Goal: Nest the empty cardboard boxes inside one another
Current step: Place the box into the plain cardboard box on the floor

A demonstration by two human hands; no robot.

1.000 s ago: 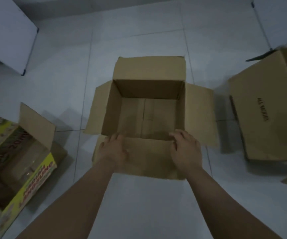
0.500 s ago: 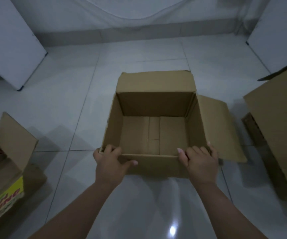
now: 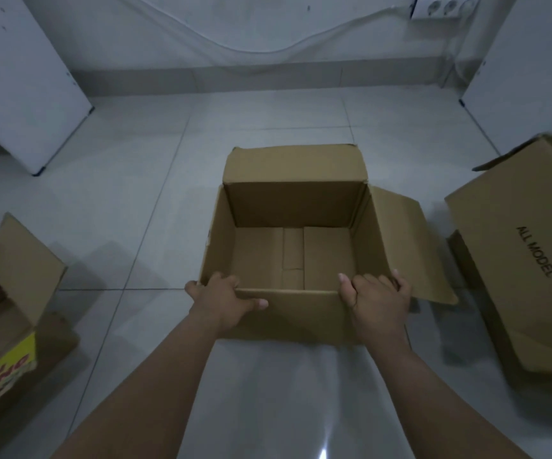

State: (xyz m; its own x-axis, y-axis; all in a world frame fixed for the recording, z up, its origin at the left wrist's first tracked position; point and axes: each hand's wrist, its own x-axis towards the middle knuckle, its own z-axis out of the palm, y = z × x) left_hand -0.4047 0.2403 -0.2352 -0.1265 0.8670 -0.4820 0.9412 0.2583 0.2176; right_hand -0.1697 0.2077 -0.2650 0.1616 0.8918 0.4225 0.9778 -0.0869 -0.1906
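Observation:
An open, empty brown cardboard box (image 3: 292, 207) stands on the tiled floor in front of me, its far flap upright and its right flap spread outward. My left hand (image 3: 223, 298) grips the near left corner of its rim, fingers curled over the edge. My right hand (image 3: 377, 301) grips the near right corner the same way. A larger brown box (image 3: 519, 256) printed "ALL MODEL" lies tilted at the right. A yellow printed box (image 3: 6, 326) with an open brown flap sits at the left edge.
White panels lean at the far left (image 3: 26, 81) and far right (image 3: 526, 61). A wall with a socket strip (image 3: 443, 6) and a hanging cable closes the back. Glossy tile floor (image 3: 135, 180) lies between the boxes.
My hands went from pressing the near flap down to gripping the box's near rim corners. The left and near flaps are folded away. The view tilted up toward the wall.

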